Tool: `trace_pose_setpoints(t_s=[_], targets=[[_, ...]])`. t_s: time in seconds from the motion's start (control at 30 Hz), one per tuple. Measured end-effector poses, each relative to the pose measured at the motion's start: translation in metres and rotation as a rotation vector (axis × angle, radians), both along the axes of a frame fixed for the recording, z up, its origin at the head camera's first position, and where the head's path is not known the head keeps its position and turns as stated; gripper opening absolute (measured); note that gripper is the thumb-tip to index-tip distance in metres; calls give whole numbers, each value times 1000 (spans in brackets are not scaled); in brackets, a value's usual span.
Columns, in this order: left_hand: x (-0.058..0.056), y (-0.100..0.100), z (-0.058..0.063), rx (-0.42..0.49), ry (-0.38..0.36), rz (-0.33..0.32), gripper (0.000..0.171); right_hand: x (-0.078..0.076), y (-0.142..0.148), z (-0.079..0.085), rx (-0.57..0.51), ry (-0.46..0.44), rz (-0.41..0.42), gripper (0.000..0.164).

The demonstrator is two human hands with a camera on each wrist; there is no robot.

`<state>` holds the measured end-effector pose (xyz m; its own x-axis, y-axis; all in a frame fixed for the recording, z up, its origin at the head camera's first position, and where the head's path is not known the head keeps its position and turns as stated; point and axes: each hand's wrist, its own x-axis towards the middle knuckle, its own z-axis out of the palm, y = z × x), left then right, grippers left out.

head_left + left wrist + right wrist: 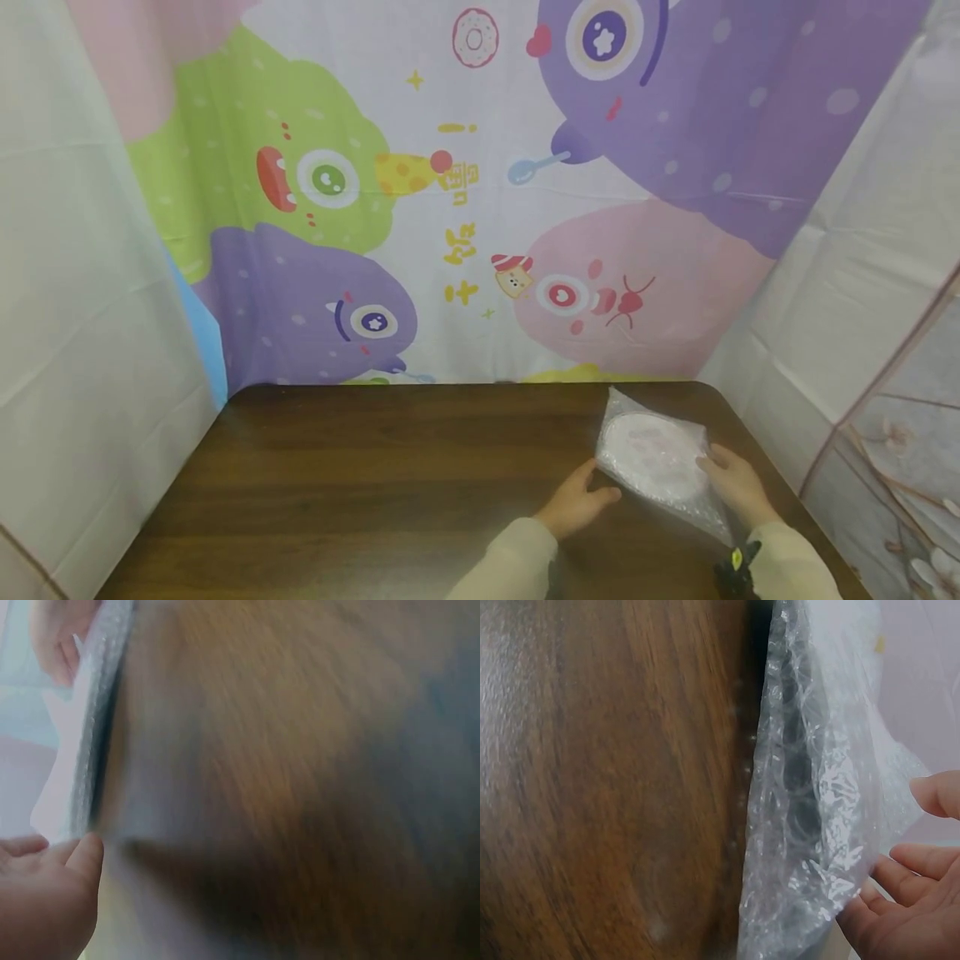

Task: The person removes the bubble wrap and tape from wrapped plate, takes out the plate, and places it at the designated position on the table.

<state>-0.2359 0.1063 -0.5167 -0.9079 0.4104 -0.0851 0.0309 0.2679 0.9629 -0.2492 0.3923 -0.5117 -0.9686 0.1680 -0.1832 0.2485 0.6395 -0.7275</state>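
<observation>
A flat package in clear bubble wrap (pixel 652 458) is at the right side of the brown table, with a round white piece showing through the wrap. My left hand (pixel 576 504) is at its left edge, fingertips right at the wrap and thumb spread away from it. At the right corner, my right hand (pixel 733 479) grips the wrap, thumb over the top face and fingers by the edge. The right wrist view shows the crinkled side of the bubble wrap (pixel 802 810) beside my right fingers (pixel 911 877). What lies inside is blurred by the plastic.
The wood-grain table (pixel 375 483) runs back to a cartoon-printed curtain (pixel 465 208). Pale cloth hangs along the left side (pixel 97 275) and right side (pixel 825 242). A black item with a yellow-green mark (pixel 737 567) is by the right sleeve.
</observation>
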Motion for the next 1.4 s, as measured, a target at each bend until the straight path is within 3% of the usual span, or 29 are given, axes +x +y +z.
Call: trace_pose_setpoints(t_s=[0.27,1.03,1.4], targets=[[3,-2,-2,54,31,67,67,0,-4,-2,12,-2,16,71],[10,-40,-11,105,150,89,56,-1,-31,-3,60,55,75,63],[12,-59,-20,122,187,157,41,0,-52,-1,70,71,148,61]])
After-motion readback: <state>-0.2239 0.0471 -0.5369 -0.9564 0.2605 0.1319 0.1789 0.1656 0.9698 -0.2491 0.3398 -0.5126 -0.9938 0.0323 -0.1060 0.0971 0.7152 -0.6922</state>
